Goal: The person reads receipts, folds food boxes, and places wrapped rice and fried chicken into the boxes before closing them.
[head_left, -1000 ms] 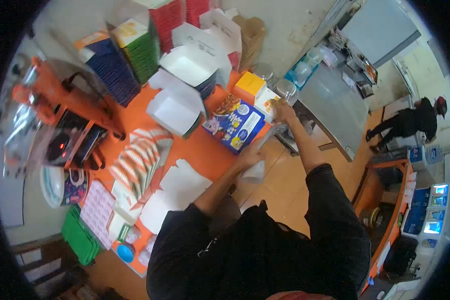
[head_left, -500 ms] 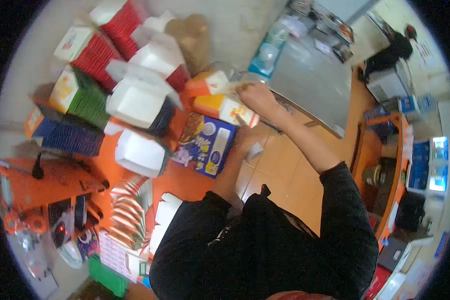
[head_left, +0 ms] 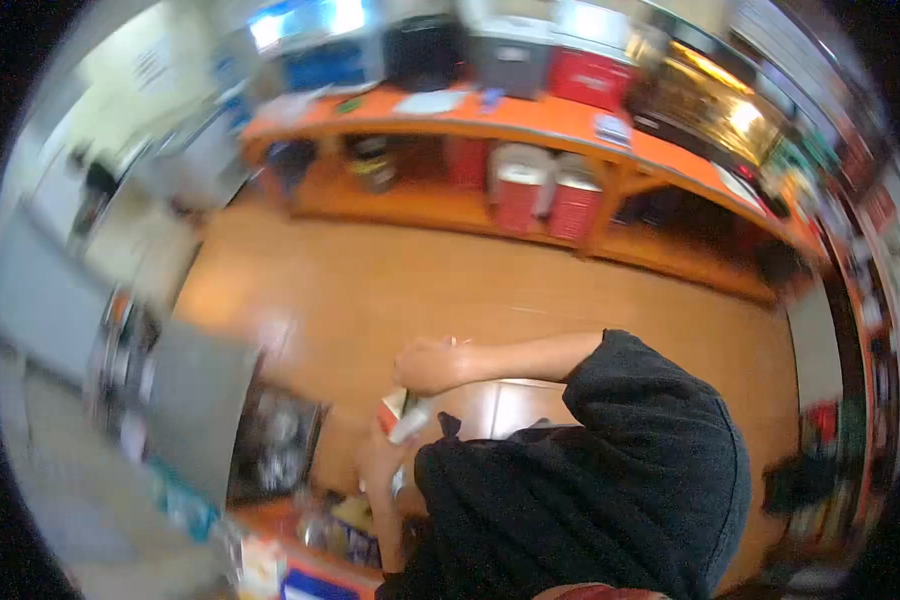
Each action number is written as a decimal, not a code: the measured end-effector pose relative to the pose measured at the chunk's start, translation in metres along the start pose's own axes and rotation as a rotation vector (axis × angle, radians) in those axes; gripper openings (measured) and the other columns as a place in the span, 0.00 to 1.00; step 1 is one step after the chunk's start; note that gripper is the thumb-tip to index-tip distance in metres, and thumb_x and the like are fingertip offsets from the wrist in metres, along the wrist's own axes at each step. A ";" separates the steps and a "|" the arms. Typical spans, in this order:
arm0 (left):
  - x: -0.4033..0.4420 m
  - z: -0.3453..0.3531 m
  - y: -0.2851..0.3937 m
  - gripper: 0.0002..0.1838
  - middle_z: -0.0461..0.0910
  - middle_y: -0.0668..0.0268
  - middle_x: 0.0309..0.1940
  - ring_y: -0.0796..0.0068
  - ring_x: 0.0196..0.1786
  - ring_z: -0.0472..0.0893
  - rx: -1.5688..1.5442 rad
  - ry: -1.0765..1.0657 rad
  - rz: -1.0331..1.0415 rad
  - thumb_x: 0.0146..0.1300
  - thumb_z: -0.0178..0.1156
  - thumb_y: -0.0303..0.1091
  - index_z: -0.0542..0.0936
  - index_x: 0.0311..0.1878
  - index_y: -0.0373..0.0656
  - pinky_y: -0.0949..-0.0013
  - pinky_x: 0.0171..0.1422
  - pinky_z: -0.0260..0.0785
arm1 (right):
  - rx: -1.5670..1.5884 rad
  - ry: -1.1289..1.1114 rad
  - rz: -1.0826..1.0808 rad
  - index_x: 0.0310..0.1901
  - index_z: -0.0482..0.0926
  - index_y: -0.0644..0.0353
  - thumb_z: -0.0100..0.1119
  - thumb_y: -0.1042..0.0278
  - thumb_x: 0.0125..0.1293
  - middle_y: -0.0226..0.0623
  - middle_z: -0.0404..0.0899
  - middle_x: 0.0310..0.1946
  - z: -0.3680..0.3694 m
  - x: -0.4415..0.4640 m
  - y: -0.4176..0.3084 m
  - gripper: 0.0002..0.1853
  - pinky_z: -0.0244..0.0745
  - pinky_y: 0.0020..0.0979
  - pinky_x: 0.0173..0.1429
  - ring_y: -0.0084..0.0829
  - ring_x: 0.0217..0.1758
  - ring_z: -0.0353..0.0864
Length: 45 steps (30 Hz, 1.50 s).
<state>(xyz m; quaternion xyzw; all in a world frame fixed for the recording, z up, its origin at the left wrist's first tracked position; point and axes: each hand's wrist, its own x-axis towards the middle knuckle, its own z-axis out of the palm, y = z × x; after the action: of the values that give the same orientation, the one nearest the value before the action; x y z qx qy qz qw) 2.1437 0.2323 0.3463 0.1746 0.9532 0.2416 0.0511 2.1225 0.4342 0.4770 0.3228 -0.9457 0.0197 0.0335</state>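
A small orange-and-white paper carton [head_left: 394,408] is in front of my body, over the tiled floor. My left hand [head_left: 378,460] grips it from below, fingers wrapped around its lower part. Just above the carton, my right hand [head_left: 432,367] is closed, knuckles facing up. Whatever it pinches is hidden, though a small pale tip shows past the knuckles. Motion blur softens both hands and the carton's print. Part of a blue box [head_left: 315,585] lies on the orange table below my left forearm.
A long orange counter [head_left: 530,122] runs across the far side, with a red box [head_left: 590,78] and a lit display cabinet [head_left: 705,100] on it. To the left is a metal table [head_left: 198,390]. Another person [head_left: 95,190] is at the far left.
My view has swung right, from the orange table with its stacked food boxes towards the counter. The carton has come away from the table in my left hand, my right hand still close to it.
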 end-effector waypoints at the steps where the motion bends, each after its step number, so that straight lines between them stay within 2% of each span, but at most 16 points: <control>1: 0.031 0.069 0.031 0.41 0.77 0.49 0.31 0.52 0.35 0.77 -0.192 -0.128 0.207 0.43 0.64 0.47 0.56 0.60 0.44 0.59 0.39 0.68 | 0.032 -0.085 0.114 0.21 0.78 0.61 0.54 0.67 0.43 0.47 0.76 0.20 0.000 -0.059 0.034 0.07 0.72 0.39 0.27 0.41 0.27 0.78; 5: 0.088 0.195 0.259 0.24 0.77 0.52 0.34 0.56 0.38 0.77 -0.499 -0.654 0.491 0.43 0.64 0.44 0.73 0.43 0.42 0.62 0.41 0.67 | 0.103 -0.164 0.480 0.23 0.79 0.60 0.54 0.65 0.43 0.47 0.77 0.22 -0.010 -0.296 0.160 0.08 0.72 0.40 0.30 0.43 0.28 0.78; 8: 0.112 0.235 0.437 0.19 0.78 0.54 0.29 0.57 0.35 0.77 -0.098 -0.826 0.557 0.47 0.59 0.49 0.76 0.35 0.42 0.61 0.40 0.67 | 0.286 -0.197 0.844 0.26 0.79 0.60 0.54 0.67 0.44 0.49 0.77 0.26 -0.026 -0.458 0.243 0.09 0.72 0.41 0.34 0.45 0.31 0.77; 10: 0.131 0.295 0.522 0.22 0.78 0.53 0.29 0.60 0.33 0.77 -0.056 -0.854 0.642 0.48 0.57 0.50 0.77 0.39 0.41 0.62 0.37 0.67 | 0.328 -0.194 0.977 0.29 0.79 0.61 0.54 0.68 0.44 0.50 0.77 0.30 -0.033 -0.556 0.291 0.10 0.72 0.41 0.35 0.45 0.33 0.77; 15: 0.195 0.429 0.699 0.21 0.77 0.48 0.30 0.55 0.35 0.77 0.128 -0.979 0.688 0.51 0.50 0.48 0.76 0.37 0.38 0.59 0.40 0.66 | 0.277 0.568 1.102 0.36 0.77 0.62 0.53 0.66 0.48 0.48 0.76 0.35 -0.026 -0.759 0.429 0.13 0.69 0.39 0.45 0.43 0.41 0.75; 17: 0.227 0.477 0.760 0.22 0.76 0.46 0.31 0.54 0.37 0.76 0.018 -0.967 0.790 0.52 0.46 0.45 0.76 0.38 0.35 0.60 0.43 0.66 | 0.186 0.614 1.093 0.36 0.77 0.62 0.53 0.65 0.49 0.46 0.75 0.36 -0.040 -0.848 0.488 0.14 0.70 0.38 0.46 0.44 0.40 0.74; 19: 0.263 0.538 0.819 0.22 0.76 0.45 0.33 0.53 0.39 0.76 0.058 -1.031 0.742 0.52 0.47 0.42 0.74 0.42 0.34 0.60 0.46 0.65 | 0.169 0.664 1.338 0.37 0.77 0.61 0.54 0.65 0.49 0.45 0.76 0.35 -0.024 -0.943 0.551 0.14 0.70 0.35 0.46 0.41 0.40 0.75; 21: 0.299 0.598 0.897 0.22 0.75 0.45 0.36 0.52 0.42 0.75 -0.116 -0.836 0.799 0.52 0.47 0.41 0.72 0.46 0.34 0.60 0.48 0.64 | 0.241 0.700 1.482 0.37 0.77 0.62 0.55 0.67 0.51 0.42 0.77 0.34 -0.030 -1.029 0.605 0.13 0.71 0.32 0.44 0.36 0.38 0.76; 22: 0.293 0.598 0.955 0.20 0.77 0.49 0.33 0.57 0.37 0.77 -0.572 -0.738 0.863 0.53 0.50 0.41 0.75 0.43 0.35 0.64 0.46 0.66 | 0.378 0.710 1.628 0.38 0.77 0.63 0.56 0.69 0.52 0.39 0.78 0.33 -0.034 -1.070 0.623 0.12 0.71 0.29 0.42 0.32 0.36 0.77; 25: 0.343 0.664 1.072 0.21 0.76 0.49 0.37 0.59 0.40 0.76 -0.093 -0.890 0.871 0.54 0.49 0.39 0.73 0.46 0.34 0.64 0.47 0.65 | 0.324 0.829 1.720 0.38 0.77 0.63 0.55 0.71 0.53 0.38 0.79 0.32 -0.039 -1.182 0.686 0.11 0.71 0.27 0.41 0.27 0.36 0.78; 31: 0.357 0.716 1.263 0.20 0.77 0.50 0.37 0.60 0.37 0.77 -0.161 -0.916 0.827 0.55 0.48 0.36 0.71 0.47 0.33 0.63 0.44 0.65 | 0.127 1.052 1.842 0.35 0.79 0.61 0.57 0.65 0.52 0.37 0.80 0.30 -0.045 -1.392 0.759 0.11 0.71 0.27 0.40 0.27 0.34 0.78; 33: 0.363 0.748 1.315 0.23 0.73 0.42 0.39 0.51 0.46 0.73 -0.186 -0.905 0.720 0.55 0.44 0.43 0.71 0.46 0.33 0.60 0.50 0.62 | 0.036 1.139 1.842 0.33 0.79 0.63 0.56 0.63 0.52 0.39 0.79 0.27 -0.034 -1.483 0.811 0.12 0.71 0.30 0.36 0.29 0.30 0.78; 35: 0.371 0.769 1.360 0.24 0.71 0.42 0.43 0.52 0.49 0.71 -0.103 -1.040 0.553 0.57 0.45 0.43 0.69 0.48 0.32 0.61 0.53 0.61 | -0.045 1.009 2.032 0.31 0.79 0.62 0.55 0.60 0.52 0.42 0.79 0.27 -0.045 -1.554 0.882 0.13 0.71 0.32 0.37 0.36 0.32 0.78; 39: 0.350 0.797 1.448 0.22 0.71 0.47 0.46 0.57 0.51 0.71 -0.419 -0.833 0.454 0.57 0.49 0.40 0.69 0.49 0.32 0.61 0.54 0.60 | -0.372 0.855 1.908 0.34 0.77 0.62 0.49 0.65 0.52 0.45 0.77 0.29 -0.056 -1.688 1.069 0.12 0.71 0.35 0.39 0.42 0.34 0.77; 42: 0.361 0.848 1.490 0.22 0.71 0.50 0.47 0.61 0.50 0.71 -0.304 -0.849 0.307 0.56 0.49 0.38 0.67 0.50 0.32 0.63 0.54 0.60 | -0.404 0.738 1.840 0.32 0.74 0.61 0.46 0.68 0.54 0.48 0.76 0.30 -0.086 -1.756 1.200 0.09 0.68 0.41 0.40 0.46 0.37 0.75; 45: 0.332 0.814 1.568 0.21 0.72 0.52 0.46 0.62 0.50 0.71 -0.248 -0.811 0.119 0.56 0.47 0.35 0.67 0.50 0.32 0.64 0.54 0.60 | -0.464 0.590 1.690 0.33 0.73 0.60 0.43 0.67 0.55 0.49 0.75 0.30 -0.083 -1.812 1.300 0.10 0.68 0.42 0.40 0.46 0.37 0.75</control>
<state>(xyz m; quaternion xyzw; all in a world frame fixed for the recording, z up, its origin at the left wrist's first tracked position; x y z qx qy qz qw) 2.4653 2.0010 0.3775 0.3029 0.8078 0.2687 0.4284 2.7611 2.5712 0.4019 -0.5074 -0.8003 -0.0708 0.3115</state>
